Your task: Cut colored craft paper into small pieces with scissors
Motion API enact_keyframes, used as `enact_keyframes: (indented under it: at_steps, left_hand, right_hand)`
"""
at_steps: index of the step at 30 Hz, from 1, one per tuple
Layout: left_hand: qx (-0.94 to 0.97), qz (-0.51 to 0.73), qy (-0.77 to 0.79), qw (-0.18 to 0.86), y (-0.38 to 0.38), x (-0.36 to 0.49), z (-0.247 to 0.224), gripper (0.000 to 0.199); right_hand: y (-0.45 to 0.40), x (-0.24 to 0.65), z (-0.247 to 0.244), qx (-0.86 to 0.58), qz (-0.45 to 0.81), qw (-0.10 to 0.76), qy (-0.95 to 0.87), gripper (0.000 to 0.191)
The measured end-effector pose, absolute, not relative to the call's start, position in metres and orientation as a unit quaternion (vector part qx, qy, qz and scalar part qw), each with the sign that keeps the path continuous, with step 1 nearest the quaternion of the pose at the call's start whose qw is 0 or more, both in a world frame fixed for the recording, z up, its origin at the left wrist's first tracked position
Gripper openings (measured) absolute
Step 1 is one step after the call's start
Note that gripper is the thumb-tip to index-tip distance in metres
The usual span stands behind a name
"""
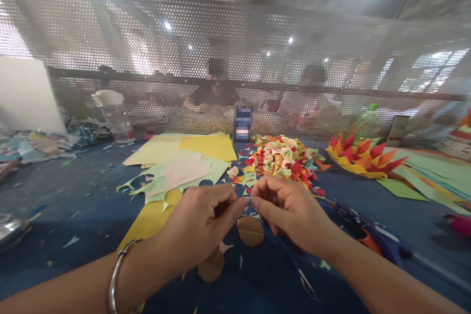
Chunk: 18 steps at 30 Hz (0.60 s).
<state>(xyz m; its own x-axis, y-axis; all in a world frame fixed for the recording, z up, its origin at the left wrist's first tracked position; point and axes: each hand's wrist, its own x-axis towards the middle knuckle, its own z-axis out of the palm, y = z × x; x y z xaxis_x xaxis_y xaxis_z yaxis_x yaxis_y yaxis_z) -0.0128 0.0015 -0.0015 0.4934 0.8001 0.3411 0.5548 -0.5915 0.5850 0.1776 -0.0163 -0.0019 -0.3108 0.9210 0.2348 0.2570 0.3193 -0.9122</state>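
In the head view, a round disc of brown corrugated cardboard lies on the dark blue tabletop just below the fingertips, probably kept there for easy reach; a second brown cardboard disc sits partly under the left hand. Beyond the fingers, slightly to the right, small red, cream, orange and green paper pieces are heaped, perhaps so either hand can pick from them. Pale green paper with scalloped cut edges spreads beyond the left fingers, seemingly set aside there. A thin blue stick-like item runs out below the right hand.

Both forearms angle inward, wrists raised, so the fingertips nearly meet, a pose that suggests fine work. The left thumb and curled forefinger come close together as in a pinch; the right thumb points toward them, its fingers curled. Whether either pair grips something small cannot be told.
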Motion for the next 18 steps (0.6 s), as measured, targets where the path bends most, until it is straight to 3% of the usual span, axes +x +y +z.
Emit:
enact_keyframes:
  at_steps: [18]
  left_hand:
    - [0.840,0.325,0.403,0.159,0.0016,-0.0106,-0.0109,0.036]
  right_hand:
    - [-0.0180,0.1743,-0.0003,-0.415,0.406,0.401,-0.709,0.014]
